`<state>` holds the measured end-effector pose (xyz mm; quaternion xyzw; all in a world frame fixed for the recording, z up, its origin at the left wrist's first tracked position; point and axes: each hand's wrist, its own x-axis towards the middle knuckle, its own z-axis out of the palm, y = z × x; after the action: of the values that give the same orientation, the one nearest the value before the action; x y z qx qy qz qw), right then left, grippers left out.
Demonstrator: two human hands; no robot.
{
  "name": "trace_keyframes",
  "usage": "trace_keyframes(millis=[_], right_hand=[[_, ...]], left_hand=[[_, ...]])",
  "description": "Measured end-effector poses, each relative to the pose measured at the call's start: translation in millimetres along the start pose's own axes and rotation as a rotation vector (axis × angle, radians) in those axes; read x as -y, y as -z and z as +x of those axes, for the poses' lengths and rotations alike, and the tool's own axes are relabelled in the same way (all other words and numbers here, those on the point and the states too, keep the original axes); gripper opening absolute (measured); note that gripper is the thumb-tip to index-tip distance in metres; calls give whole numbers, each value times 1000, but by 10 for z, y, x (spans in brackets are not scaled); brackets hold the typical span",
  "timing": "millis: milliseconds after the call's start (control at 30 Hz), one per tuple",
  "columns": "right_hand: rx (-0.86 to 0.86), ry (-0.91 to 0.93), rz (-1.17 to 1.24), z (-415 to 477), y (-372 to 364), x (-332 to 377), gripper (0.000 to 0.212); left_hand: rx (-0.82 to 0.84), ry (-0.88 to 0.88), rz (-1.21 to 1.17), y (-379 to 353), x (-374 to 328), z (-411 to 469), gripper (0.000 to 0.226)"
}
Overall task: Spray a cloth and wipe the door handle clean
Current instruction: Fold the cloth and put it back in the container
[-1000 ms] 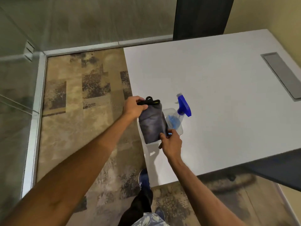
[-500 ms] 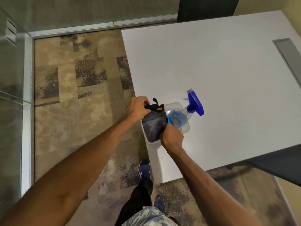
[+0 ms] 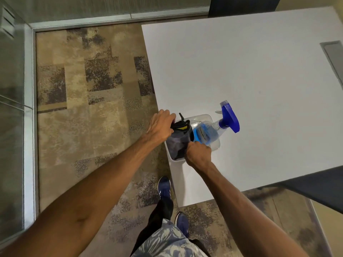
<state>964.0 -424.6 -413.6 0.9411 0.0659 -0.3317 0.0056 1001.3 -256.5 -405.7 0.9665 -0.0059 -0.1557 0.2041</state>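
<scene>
A dark grey cloth [image 3: 179, 143] with a black and yellow loop at its top sits in a clear plastic tub [image 3: 215, 145] at the near left corner of the white table [image 3: 250, 75]. My left hand [image 3: 161, 125] grips the cloth's top end. My right hand [image 3: 198, 153] pinches its lower right edge. A clear spray bottle [image 3: 209, 132] with blue liquid and a blue trigger head [image 3: 229, 117] lies in the tub just right of the cloth. No door handle shows in this view.
Patterned brown carpet [image 3: 92, 108] covers the floor left of the table. A glass wall with a metal frame [image 3: 29, 108] runs along the left and far sides. A grey cable hatch [image 3: 334, 52] is set in the table's right side. My shoes [image 3: 164, 186] stand below.
Both hands have pushed the cloth down into the tub beside the bottle, bunching it shorter. The view has moved closer and tilted down.
</scene>
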Motion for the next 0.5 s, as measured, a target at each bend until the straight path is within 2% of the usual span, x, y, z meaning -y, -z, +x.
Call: trace_keyframes(millis=[67,233,400,500], right_hand=[[-34,24,22,-53,7,2,31],[-306,144,144,-322,4,-41,35],[-414,245,239,-513,27,-203,31],[-467,358,285,-640,51,-304,33]], left_hand=[[-3,1,-12,-21,16,-24,38],[-34,52,-95,24,40,-168,50],[-141,138,-273,55,-37,-587,34],[-213,171,-329,42,-139,-946,35]])
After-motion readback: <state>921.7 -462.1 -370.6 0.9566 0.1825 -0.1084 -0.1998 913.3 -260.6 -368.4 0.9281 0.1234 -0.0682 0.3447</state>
